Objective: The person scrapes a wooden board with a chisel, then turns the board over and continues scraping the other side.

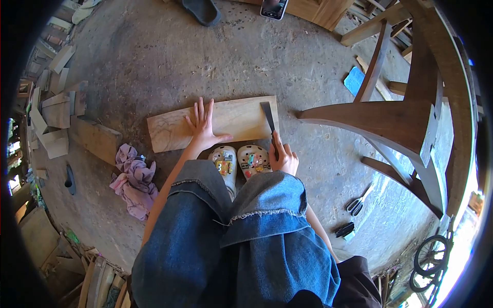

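A pale wooden board [240, 119] lies on the concrete floor, just beyond my white clogs. My left hand [204, 132] rests on its left half, fingers spread and palm down near the front edge. At the other end, my right hand [285, 160] is closed around the dark handle of a putty knife [267, 114]. The flared blade of the knife points away from me and lies over the board's right end. My right fingers sit just past the board's near edge.
A crumpled pink cloth [134, 182] lies left of the board, by a wood offcut [95, 134]. Curved dark wooden furniture [375, 120] stands on the right. Scissors [354, 206] and a black object [344, 229] lie at lower right. A phone [273, 8] is at the top.
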A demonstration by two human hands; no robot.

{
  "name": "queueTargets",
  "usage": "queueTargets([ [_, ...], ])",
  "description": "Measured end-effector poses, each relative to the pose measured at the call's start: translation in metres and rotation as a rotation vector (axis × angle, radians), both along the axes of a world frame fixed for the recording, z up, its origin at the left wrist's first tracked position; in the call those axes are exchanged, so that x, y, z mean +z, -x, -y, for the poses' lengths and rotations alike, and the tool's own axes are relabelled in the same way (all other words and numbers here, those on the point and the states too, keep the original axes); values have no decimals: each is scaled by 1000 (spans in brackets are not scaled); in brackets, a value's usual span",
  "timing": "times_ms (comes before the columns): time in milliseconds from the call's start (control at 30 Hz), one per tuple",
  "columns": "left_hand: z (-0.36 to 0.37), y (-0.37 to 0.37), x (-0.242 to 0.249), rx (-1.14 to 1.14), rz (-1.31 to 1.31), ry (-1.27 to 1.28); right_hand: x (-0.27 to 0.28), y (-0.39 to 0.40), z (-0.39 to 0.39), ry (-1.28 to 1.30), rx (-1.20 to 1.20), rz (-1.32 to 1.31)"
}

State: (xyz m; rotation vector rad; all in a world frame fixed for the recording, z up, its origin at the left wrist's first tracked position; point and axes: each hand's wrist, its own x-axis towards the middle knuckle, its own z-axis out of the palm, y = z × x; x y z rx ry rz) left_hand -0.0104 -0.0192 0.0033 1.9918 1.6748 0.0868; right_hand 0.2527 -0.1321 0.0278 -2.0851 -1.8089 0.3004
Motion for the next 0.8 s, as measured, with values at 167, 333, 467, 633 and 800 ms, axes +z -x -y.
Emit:
queueTargets([
  [167,0,0,3,3,9,18,6,-6,19,34,9,-60],
  [333,-1,-1,3,11,0,28,-2,3,-7,-49,15,-24],
  [467,-1,0,1,9,14,15,5,-1,6,24,13,-39],
  [633,-1,1,-1,4,15,11,2,-3,7,0,15,-55],
  [800,-1,0,1,9,11,13,10,-8,5,44,19,-113],
])
